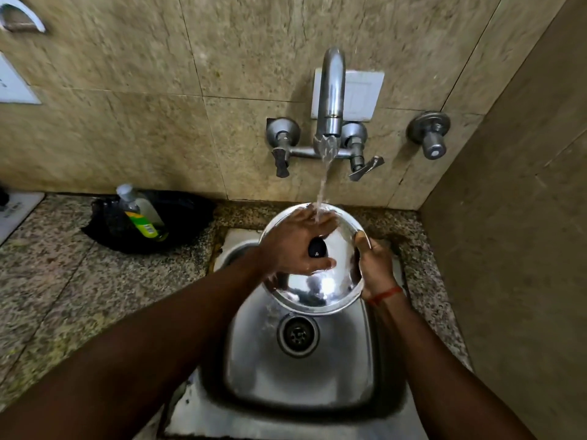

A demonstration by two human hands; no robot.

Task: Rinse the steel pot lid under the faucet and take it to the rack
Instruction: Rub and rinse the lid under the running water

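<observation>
The round steel pot lid (320, 290) is held over the sink's (301, 376) far edge, its shiny wet dome and black knob (317, 247) facing up, far rim under the running faucet (330, 100). The left hand (295, 246) lies flat on it, fingers straight; the right hand (376, 268) grips its right rim.

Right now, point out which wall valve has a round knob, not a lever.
The lone valve at far right, apart from the faucet. It ends in a round knob; the left lever and right lever flank the faucet.
</observation>
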